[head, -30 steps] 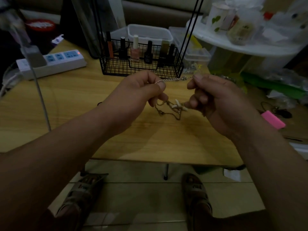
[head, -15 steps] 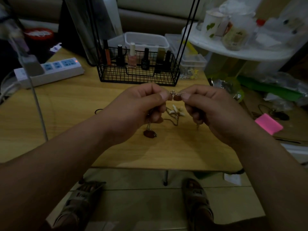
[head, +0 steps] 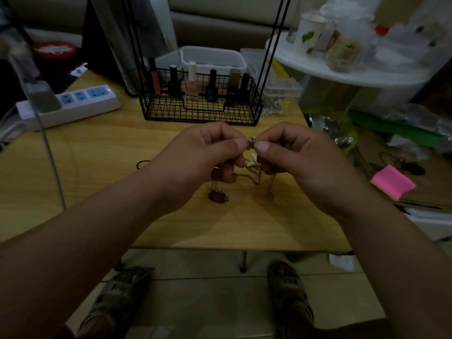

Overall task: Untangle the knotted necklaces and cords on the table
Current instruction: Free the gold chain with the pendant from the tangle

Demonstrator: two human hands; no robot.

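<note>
Pinching in tight now: left grip [head: 203,152] and right grip [head: 293,155] clamping thumb-to-forefinger on 1 small knot [head: 251,140], thumbnails almost touching. Closing up from 1 s ago, when a straight run of chain was stretching between the 2 grips, well apart. Likely switching from pulling slack to picking the knot itself; task looking far from done.

Rest of the necklace tangle [head: 253,168] hanging under the grips, above the bench [head: 97,167], pale shell-like bits showing in it. Brown pendant [head: 218,196] dangling low under the left grip, not visible 1 s ago; touching the bench or just above it, cannot tell. Smaller charm [head: 270,195] dangling under the right grip.

Getting in the way: dim light, fine links, curled lower fingers hiding part of the chains.

Farther out: black cord loop [head: 141,163] lying left of the grips, pink pad [head: 392,183] off right, wire basket [head: 200,111] holding nail polish bottles just beyond, power strip [head: 71,104] far left.
</note>
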